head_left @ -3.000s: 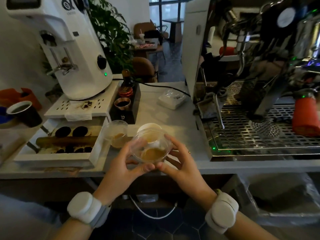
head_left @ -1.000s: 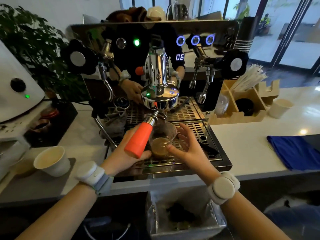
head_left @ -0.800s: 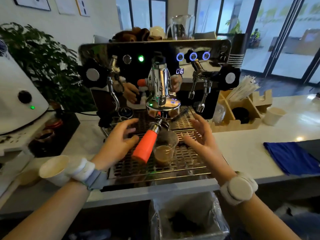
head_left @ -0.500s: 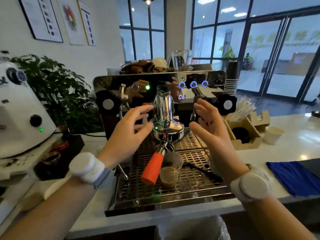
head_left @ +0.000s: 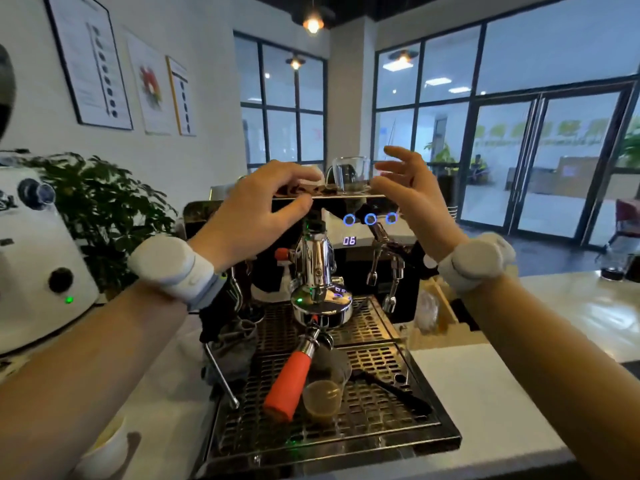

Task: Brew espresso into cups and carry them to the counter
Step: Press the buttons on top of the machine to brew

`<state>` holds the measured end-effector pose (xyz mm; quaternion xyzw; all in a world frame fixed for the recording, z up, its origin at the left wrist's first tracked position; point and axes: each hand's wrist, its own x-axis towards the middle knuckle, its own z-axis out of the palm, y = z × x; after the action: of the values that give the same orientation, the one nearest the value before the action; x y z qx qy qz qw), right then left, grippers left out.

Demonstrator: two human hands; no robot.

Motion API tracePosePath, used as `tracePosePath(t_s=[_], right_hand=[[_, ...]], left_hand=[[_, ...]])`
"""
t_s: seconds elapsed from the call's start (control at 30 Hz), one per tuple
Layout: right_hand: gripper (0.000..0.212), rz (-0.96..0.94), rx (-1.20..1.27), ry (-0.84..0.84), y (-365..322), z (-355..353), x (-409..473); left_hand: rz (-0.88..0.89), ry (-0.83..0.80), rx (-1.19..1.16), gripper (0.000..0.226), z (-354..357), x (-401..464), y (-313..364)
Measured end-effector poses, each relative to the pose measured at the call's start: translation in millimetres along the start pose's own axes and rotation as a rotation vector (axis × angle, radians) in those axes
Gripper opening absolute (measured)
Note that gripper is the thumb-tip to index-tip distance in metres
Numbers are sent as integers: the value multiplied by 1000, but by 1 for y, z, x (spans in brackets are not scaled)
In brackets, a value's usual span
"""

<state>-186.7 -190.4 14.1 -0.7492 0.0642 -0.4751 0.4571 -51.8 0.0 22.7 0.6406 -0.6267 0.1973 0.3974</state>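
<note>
Head view: both hands, left (head_left: pixel 256 209) and right (head_left: pixel 412 192), hover loosely spread, empty, flanking glass cup (head_left: pixel 349 173).

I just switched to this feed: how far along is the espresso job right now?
Done: one small clear cup with coffee in it stands on the drip tray, beside the orange portafilter handle. In hand: nothing held; left hand and right hand are raised on either side of an empty glass cup on top of the machine. Left: brewing into more cups, and carrying any to the counter.
</note>
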Motion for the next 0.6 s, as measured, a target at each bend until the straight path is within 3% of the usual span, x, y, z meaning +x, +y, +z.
tracePosePath(t_s=[0.13, 0.3, 0.6], right_hand=[[44, 105, -204, 20, 14, -20, 33], [48, 254, -637, -150, 46, -39, 57], [47, 362, -697, -243, 66, -48, 73]], left_hand=[[-67, -37, 57, 22, -8, -2, -15], [-142, -66, 108, 17, -7, -10, -36], [-227, -26, 130, 19, 0, -10, -49]])
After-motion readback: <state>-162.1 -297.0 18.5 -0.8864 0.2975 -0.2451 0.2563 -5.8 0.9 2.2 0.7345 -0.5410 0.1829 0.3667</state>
